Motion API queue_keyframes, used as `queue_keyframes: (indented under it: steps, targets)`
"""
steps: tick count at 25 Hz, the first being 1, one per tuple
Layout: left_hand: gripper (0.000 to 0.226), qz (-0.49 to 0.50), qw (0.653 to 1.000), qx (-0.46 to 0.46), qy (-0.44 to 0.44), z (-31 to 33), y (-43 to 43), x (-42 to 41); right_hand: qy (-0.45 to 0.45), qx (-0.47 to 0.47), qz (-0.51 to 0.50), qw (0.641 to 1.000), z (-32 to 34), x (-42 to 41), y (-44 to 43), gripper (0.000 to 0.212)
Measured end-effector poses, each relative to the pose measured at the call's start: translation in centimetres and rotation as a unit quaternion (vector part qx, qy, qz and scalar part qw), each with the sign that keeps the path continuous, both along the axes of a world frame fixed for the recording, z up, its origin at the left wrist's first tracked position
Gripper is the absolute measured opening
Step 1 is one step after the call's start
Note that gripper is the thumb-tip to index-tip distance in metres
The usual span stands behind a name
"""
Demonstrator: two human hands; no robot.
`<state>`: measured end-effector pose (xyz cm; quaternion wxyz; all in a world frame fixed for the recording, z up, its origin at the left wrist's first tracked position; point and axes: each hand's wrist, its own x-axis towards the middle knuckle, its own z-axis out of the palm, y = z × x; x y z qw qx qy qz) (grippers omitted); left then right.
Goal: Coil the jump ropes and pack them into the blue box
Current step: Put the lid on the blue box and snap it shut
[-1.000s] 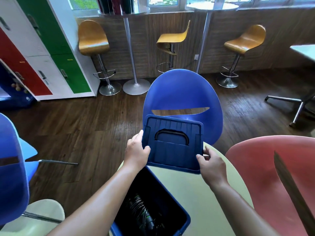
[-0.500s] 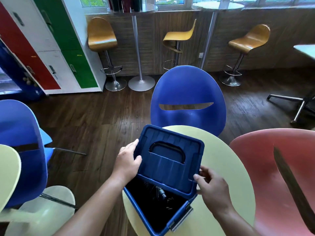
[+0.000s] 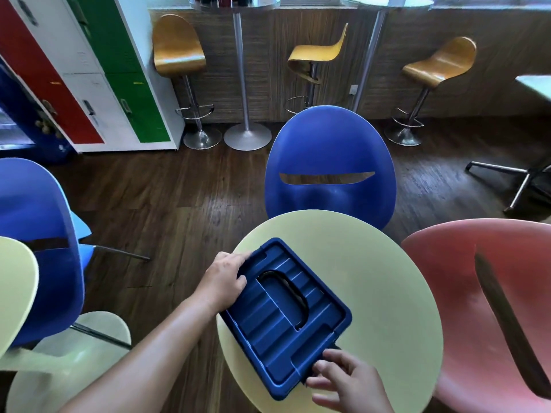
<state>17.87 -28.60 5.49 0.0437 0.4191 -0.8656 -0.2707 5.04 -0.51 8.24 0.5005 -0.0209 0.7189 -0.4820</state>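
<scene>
Blue box (image 3: pixel 268 329) sits closed on the left side of the round table (image 3: pixel 387 293), with the left hand (image 3: pixel 223 281) gripping the box's far edge and the right hand (image 3: pixel 348 383) pinching its near corner with curled fingers.

I see the lidded box (image 3: pixel 283 320) on the left part of the desk (image 3: pixel 381 272), my left hand (image 3: pixel 223 281) at its left edge and my right hand (image 3: pixel 348 383) at its near corner. One chair (image 3: pixel 328 144) stands behind the desk, another chair (image 3: pixel 465 308) to its right.
</scene>
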Motion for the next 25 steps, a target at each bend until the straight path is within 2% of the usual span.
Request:
queue_keyframes:
  steps: [3, 5, 7, 8, 9, 11, 13, 15, 18, 21, 25]
  targets:
    - [0.059, -0.008, 1.0, -0.022, 0.004, -0.4, 0.2, -0.1, -0.02, 0.013, 0.001, 1.0, 0.2, 0.1, -0.1, 0.017]
    - [0.057, -0.016, 0.999, -0.043, 0.011, -1.0, 0.3, -0.1, 0.003, 0.035, 0.043, 0.998, 0.5, -0.5, -0.3, 0.018]
    - [0.052, -0.018, 0.998, -0.062, 0.018, -1.5, 0.4, -0.2, 0.071, 0.057, 0.116, 0.989, 0.8, -1.7, -0.5, 0.01]
    - [0.05, -0.015, 0.997, -0.069, 0.022, -1.8, 0.5, -0.2, 0.138, 0.061, 0.153, 0.977, 0.8, -2.4, -0.6, 0.006]
    - [0.048, -0.008, 0.997, -0.076, 0.025, -1.9, 0.7, -0.1, 0.229, 0.06, 0.187, 0.953, 0.6, -3.3, -0.8, 0.007]
    - [0.048, 0.021, 0.994, -0.1, 0.027, -2.1, 1.4, 0.4, 0.417, 0.032, 0.226, 0.88, -0.1, -5.1, -1.4, 0.013]
    - [0.057, 0.083, 0.989, -0.111, 0.047, -2.2, 3.2, 1.6, 0.511, 0.005, 0.263, 0.818, -1.1, -7.1, -2.6, 0.045]
    - [0.07, 0.161, 0.981, -0.07, 0.08, -2.3, 5.6, 3.1, 0.498, 0.003, 0.325, 0.804, -1.8, -8.9, -4.2, 0.074]
    - [0.085, 0.233, 0.968, -0.002, 0.095, -3.1, 8.9, 4.9, 0.44, 0.013, 0.416, 0.796, -2.7, -10.3, -6.5, 0.096]
    - [0.097, 0.215, 0.973, 0.014, 0.084, -3.8, 10.8, 5.4, 0.427, 0.013, 0.475, 0.769, -3.1, -10.1, -7.6, 0.109]
    - [0.098, 0.198, 0.98, 0.006, 0.029, -4.2, 11.6, 5.5, 0.45, 0.009, 0.502, 0.739, -2.8, -8.5, -7.5, 0.116]
